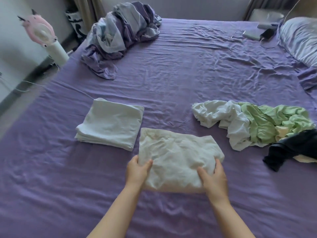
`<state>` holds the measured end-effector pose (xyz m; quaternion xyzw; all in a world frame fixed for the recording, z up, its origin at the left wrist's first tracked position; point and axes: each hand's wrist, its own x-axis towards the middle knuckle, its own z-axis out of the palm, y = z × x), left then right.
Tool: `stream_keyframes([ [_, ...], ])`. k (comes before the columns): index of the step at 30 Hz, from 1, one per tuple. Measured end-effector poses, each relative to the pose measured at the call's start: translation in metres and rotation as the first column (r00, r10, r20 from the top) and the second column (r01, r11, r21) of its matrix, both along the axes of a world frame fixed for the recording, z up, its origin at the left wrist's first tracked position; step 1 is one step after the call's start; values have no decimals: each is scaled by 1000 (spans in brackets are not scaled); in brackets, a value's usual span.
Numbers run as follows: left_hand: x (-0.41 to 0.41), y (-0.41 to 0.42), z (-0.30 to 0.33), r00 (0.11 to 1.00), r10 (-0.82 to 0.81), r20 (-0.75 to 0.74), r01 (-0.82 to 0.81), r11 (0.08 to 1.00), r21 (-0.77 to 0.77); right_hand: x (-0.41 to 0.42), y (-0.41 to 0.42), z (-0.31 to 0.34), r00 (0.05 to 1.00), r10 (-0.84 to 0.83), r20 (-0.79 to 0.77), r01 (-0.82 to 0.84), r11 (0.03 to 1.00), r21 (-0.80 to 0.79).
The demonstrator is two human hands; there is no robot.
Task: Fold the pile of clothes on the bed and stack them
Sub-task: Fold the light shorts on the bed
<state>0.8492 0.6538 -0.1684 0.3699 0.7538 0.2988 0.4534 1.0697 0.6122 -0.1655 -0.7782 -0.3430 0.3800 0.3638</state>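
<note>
Nearest the lens: two bare forearms reaching forward over a wide bed covered in a wrinkled purple cotton sheet [171, 74]. Left hand [137, 170] at the near-left edge of a creased, cream-white folded cloth garment [176, 157], thumb on top and fingers tucked under the edge, grip closed on the fabric. Right hand [214, 179] at the near-right edge of the same garment, thumb pressed on top, fingers curled round the side, grip likewise closed on the fabric. Garment roughly rectangular, near edge slightly raised off the sheet, far edge resting on it.

Just beyond and to the left, almost touching the garment's far-left corner: a neatly folded pale white cloth square [109, 124], layered edges visible along its near side, lying flat on the sheet.

To the right, well apart from both: an unfolded heap of clothes [253, 124], with crumpled white fabric at its left, light green fabric in the middle, a bit of pale yellow, and a dark navy piece at the near-right end.

At the far left of the bed: a bunched purple-and-grey patterned duvet [120, 35]. At the far right: a striped pillow [301, 40]. Off the bed at left: a pink-and-white standing fan [46, 40].
</note>
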Motion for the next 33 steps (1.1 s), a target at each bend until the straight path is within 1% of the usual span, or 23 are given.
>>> stream_keyframes([
  [4,-62,48,27,999,39,-29,-36,994,100,-61,57,23,998,68,-8,-67,992,110],
  [8,-133,106,40,997,74,-16,-71,983,169,-133,112,40,995,97,-24,-90,974,206],
  [14,-228,186,38,998,48,-51,-35,972,234,-231,178,25,997,77,-27,-67,961,269],
  [17,-264,215,17,999,29,-39,-19,972,235,-266,200,-2,994,78,-74,-56,963,262],
  [19,-282,227,-5,998,-7,-62,19,980,198,-280,205,-27,993,86,-86,-66,974,218],
  [21,-292,233,-31,991,-70,-113,85,988,130,-288,201,-51,994,92,-65,-83,988,134],
  [23,-292,235,-48,970,-128,-205,142,988,59,-290,194,-69,996,70,-58,-64,993,94],
  [24,-290,233,-55,945,-129,-301,143,989,27,-289,190,-74,998,58,-12,-56,993,100],
  [25,-287,231,-60,887,-123,-444,141,990,8,-288,187,-76,993,52,109,-62,994,94],
  [26,-283,227,-60,787,-125,-604,178,984,28,-285,186,-78,955,64,289,-90,993,78],
  [27,-276,223,-63,671,-129,-730,278,957,87,-284,186,-79,879,90,469,-142,987,77],
  [28,-269,219,-65,574,-138,-807,416,898,141,-284,188,-79,783,125,610,-222,971,86],
  [29,-259,217,-68,507,-179,-843,553,818,158,-285,190,-78,696,170,698,-318,944,88],
  [30,-249,215,-71,445,-269,-854,657,746,108,-287,194,-80,622,229,749,-414,908,66],
  [31,-241,215,-74,388,-382,-839,720,694,17,-288,199,-82,568,295,768,-481,876,19],
  [32,-234,215,-77,344,-480,-807,738,669,-84,-289,205,-84,547,379,746,-524,850,-48],
  [33,-231,213,-81,319,-545,-776,727,665,-169,-289,210,-86,551,460,696,-545,830,-116],
])
